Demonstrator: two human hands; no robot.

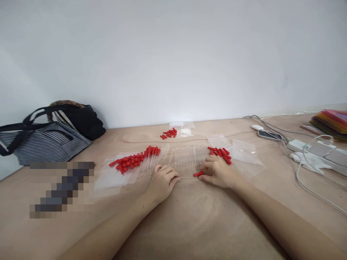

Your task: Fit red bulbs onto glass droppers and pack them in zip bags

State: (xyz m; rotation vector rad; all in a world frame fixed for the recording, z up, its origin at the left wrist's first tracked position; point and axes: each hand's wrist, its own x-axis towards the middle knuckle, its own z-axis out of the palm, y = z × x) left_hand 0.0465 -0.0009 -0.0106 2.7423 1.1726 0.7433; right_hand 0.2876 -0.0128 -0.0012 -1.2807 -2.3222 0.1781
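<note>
My left hand [164,180] is closed, pinching a thin clear glass dropper tube [185,177] that points to the right. Facing its tip, a red rubber dropper bulb [198,174] sits between the fingertips of my right hand [218,172]; a small gap separates tube and bulb. Just beyond the hands lies a row of clear glass tubes [189,155]. Loose red bulbs [221,153] are heaped behind my right hand. To the left, several droppers with red bulbs fitted [151,151] lie over clear plastic bags [116,180].
Farther back are more red bulbs [169,133] beside a clear bag of tubes [185,131]. A flat plastic bag [246,155] lies right. Striped and black bags [54,141] stand at left. A phone-like device [269,135], cables and a power strip [314,148] occupy the right side.
</note>
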